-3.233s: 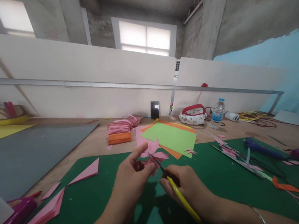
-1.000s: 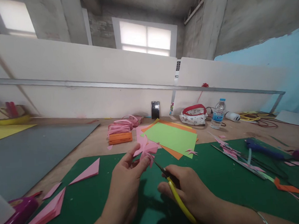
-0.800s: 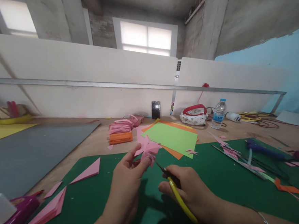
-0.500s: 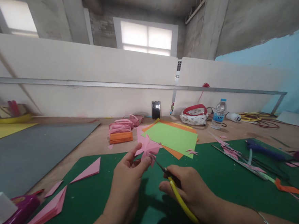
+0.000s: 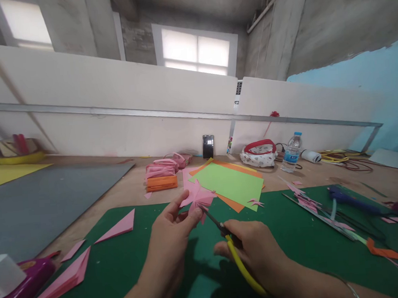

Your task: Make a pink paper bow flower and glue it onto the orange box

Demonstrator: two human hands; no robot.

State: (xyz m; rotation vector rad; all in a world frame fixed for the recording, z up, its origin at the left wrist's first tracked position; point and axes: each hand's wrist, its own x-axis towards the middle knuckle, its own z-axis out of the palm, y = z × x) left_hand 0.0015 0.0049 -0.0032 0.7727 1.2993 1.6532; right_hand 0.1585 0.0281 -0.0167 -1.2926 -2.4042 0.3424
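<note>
Right hand [image 5: 255, 245], lower center right: curled around yellow-handled scissors [image 5: 242, 268], dark blades aimed up and left; tips at the paper beside the left thumb, contact too fine to make out. Bracelet [image 5: 353, 290] at the wrist.

Left hand [image 5: 172, 235], lower center: thumb and fingers pinching a pink paper flower [image 5: 200, 196], petals spread, held up at center of frame.

Green mat [image 5: 125, 263], beneath both hands, across the lower frame.

Lower left: purple tool [image 5: 36, 278], partly behind a white block [image 5: 5, 273]; large pink fold [image 5: 61, 283]; farther in, pink folded triangle [image 5: 117, 227], flat on the mat.

Right side, on the mat: orange strip [image 5: 385, 250], pink scraps [image 5: 306, 200], dark blue tool [image 5: 352, 200].

Left, beyond the mat: gray board [image 5: 53, 204].

Center, beyond the flower: light green sheet [image 5: 228, 183] overlapping orange paper [image 5: 235, 204]; orange bundle [image 5: 162, 183] in front of pink bundles [image 5: 161, 167].

Center right, farther: water bottle [image 5: 290, 154], upright; patterned pouch [image 5: 258, 157], red-trimmed.

Center, against the white partition [image 5: 113, 96]: phone [image 5: 208, 146], upright.

Upper center: window [image 5: 195, 49], bright.
</note>
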